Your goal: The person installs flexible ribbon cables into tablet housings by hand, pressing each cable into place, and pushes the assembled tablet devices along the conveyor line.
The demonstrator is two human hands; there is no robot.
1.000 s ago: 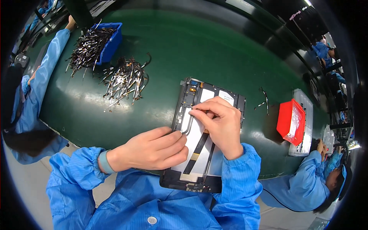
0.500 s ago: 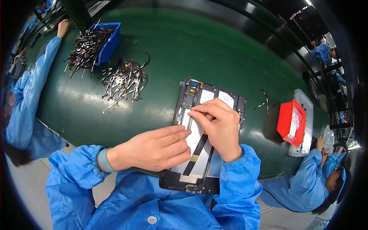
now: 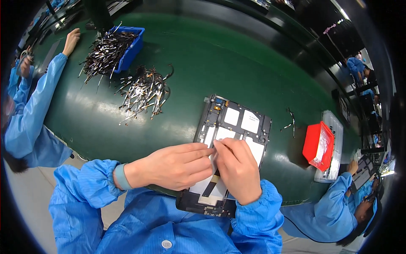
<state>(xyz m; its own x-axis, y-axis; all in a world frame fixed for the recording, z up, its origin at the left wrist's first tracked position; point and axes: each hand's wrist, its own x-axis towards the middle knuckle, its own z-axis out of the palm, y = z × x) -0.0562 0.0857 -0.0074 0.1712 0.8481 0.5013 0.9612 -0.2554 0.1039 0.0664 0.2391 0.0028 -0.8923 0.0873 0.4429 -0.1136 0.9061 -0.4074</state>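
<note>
An opened tablet (image 3: 256, 146) with a black frame, white panels and a dark ribbon cable (image 3: 211, 185) lies tilted at the table's near edge. My left hand (image 3: 175, 167) rests over its left side, fingers stretched out side by side, thumb hidden. My right hand (image 3: 239, 169) is above the tablet's middle with thumb and forefinger pinched together. Those fingertips meet the tips of my left fingers along a thin dark strip on the tablet. Whatever the pinch holds is too small and covered to make out.
A blue bin (image 3: 131, 53) overflows with thin cables at the far left, beside a loose cable pile (image 3: 146, 93). Some cables (image 3: 291, 120) lie right of the tablet. A red bin (image 3: 315, 144) stands against a clear plastic tray (image 3: 335, 148). Co-workers' arms (image 3: 46, 80) flank both sides.
My right hand has slid down the tablet toward me, its pinched fingertips now reaching my left fingertips. The left hand has barely moved. The view has shifted slightly.
</note>
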